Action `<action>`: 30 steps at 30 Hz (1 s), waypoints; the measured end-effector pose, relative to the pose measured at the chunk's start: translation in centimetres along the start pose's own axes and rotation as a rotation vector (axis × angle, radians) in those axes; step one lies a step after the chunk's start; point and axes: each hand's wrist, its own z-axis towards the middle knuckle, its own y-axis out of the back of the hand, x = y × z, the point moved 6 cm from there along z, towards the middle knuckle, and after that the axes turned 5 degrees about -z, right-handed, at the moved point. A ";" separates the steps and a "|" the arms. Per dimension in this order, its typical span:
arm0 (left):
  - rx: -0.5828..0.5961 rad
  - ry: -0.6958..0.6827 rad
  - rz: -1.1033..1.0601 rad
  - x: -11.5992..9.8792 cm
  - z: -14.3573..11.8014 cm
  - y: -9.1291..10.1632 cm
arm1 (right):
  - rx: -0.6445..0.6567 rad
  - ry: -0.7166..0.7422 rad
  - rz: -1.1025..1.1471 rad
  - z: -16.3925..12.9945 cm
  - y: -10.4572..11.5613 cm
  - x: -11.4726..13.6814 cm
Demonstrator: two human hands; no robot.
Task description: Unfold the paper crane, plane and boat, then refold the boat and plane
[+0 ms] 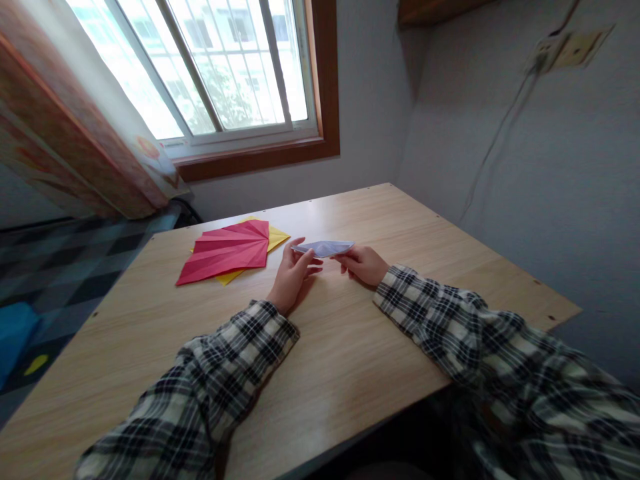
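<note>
A small folded paper boat (324,249), pale bluish white, is held level just above the table between my two hands. My left hand (295,272) grips its left end, thumb on the near side and a finger behind. At the other end, my right hand (367,263) pinches the tip between thumb and fingers. Left of my left hand lies a creased red sheet of paper (230,250) with folds fanning out from its right side. Yellow paper (278,237) shows from beneath the red sheet, mostly covered by it.
The light wooden table (345,373) stands near the wall below a barred window (240,67). A curtain (75,120) hangs at the left, over a dark checked surface (75,267) with a blue object (17,337) on it. A cable (493,147) runs down from a wall socket (565,52).
</note>
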 end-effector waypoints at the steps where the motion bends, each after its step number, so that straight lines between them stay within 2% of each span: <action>1: 0.003 0.003 0.003 0.0 0.0 0.0 | 0.002 -0.001 0.002 0.0 -0.1 -0.1; 8: -0.004 -0.021 0.041 0.1 0.1 0.0 | -0.087 -0.030 0.210 0.3 0.1 -0.5; 12: 0.058 -0.015 0.094 0.2 -0.1 -0.4 | -0.113 -0.040 0.289 0.3 0.1 -0.7; 18: 0.088 -0.010 0.136 -0.1 -0.3 -0.9 | -0.100 -0.012 0.270 0.4 -0.1 -0.8; 25: 0.042 -0.013 0.087 0.0 -0.3 -0.6 | -0.086 0.006 0.248 0.2 0.0 0.0; 30: 0.003 -0.043 0.077 0.8 0.2 0.1 | -0.043 0.016 0.178 -0.1 -0.3 0.5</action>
